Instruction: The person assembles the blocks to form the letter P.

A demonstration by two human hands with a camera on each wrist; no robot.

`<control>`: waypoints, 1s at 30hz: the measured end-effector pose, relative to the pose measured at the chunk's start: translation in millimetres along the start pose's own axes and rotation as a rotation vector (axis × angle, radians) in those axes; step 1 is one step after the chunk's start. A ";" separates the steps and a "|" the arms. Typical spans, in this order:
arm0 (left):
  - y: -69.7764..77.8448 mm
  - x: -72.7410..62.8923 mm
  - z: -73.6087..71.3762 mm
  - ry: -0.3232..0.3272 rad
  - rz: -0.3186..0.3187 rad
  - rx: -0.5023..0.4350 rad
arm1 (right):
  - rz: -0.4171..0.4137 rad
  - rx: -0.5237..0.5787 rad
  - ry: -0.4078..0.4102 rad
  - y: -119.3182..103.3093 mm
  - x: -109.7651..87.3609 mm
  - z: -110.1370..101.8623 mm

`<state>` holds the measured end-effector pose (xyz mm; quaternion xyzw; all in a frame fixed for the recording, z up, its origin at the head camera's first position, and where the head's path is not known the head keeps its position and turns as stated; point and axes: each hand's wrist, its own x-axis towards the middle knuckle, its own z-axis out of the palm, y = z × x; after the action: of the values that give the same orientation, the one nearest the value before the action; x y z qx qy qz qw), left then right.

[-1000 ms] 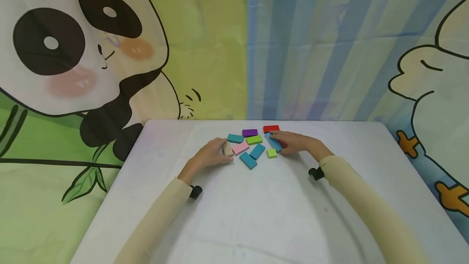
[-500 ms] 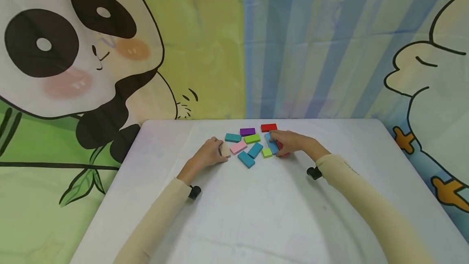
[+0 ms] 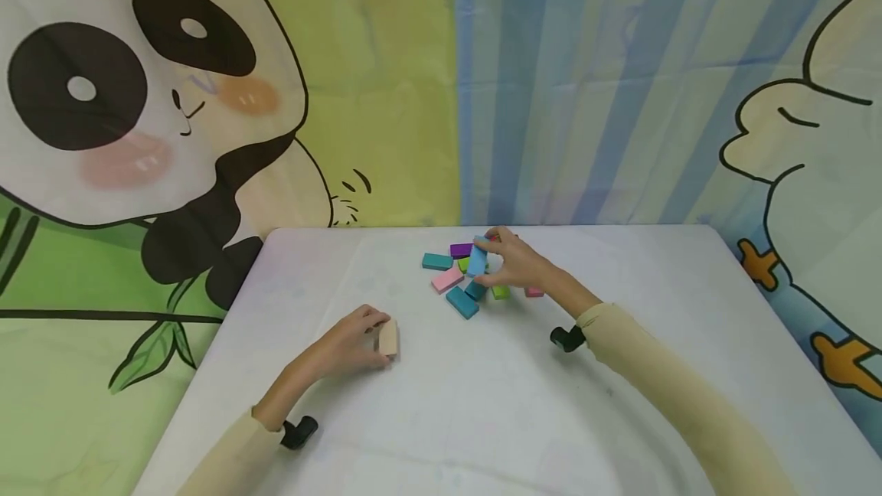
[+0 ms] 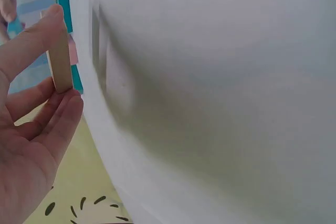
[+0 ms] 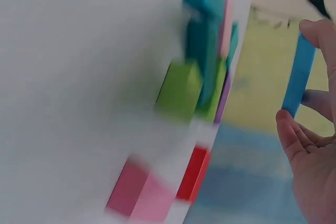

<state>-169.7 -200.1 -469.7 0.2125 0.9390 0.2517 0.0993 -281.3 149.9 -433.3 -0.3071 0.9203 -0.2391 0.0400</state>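
My left hand [image 3: 350, 344] pinches a plain wooden block [image 3: 389, 337] between thumb and fingertips, nearer me than the other blocks. In the left wrist view that wooden block [image 4: 60, 66] is raised over the table, its shadow beneath. My right hand [image 3: 518, 262] grips a light blue block [image 3: 478, 257] by its two ends, over the group. The right wrist view shows the light blue block [image 5: 299, 77] clear of the table. Partly behind it lie a purple block [image 3: 459, 250] and a green one; a pink block [image 3: 448, 279] lies just left.
Teal blocks [image 3: 462, 302] lie at the front of the group, another teal block [image 3: 437, 261] at its left. A small lime block [image 3: 500, 292] and a rose-pink block [image 5: 147, 195] sit near a red block [image 5: 194, 174]. The white table [image 3: 441, 404] ends at a printed curtain.
My left hand has drawn the wooden block away from the group, towards me and left. My right hand has lifted the light blue block and carried it left, uncovering the rose-pink block.
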 end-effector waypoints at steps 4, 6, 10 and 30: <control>-2.9 -27.0 1.1 0.006 0.034 0.023 | -0.069 0.028 -0.030 -36.2 14.0 15.6; -3.3 -35.8 0.4 0.005 0.024 0.030 | -0.086 0.020 -0.035 -48.6 19.4 23.8; -4.7 -49.0 -0.2 -0.041 -0.012 0.037 | -0.117 -0.018 -0.064 -70.5 31.2 45.8; -19.3 -71.5 -0.8 -0.050 0.014 0.053 | -0.202 -0.062 -0.174 -138.9 65.7 133.6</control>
<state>-113.0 -247.6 -473.2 0.2278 0.9410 0.2222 0.1151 -229.0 -40.8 -481.8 -0.4191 0.8846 -0.1856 0.0860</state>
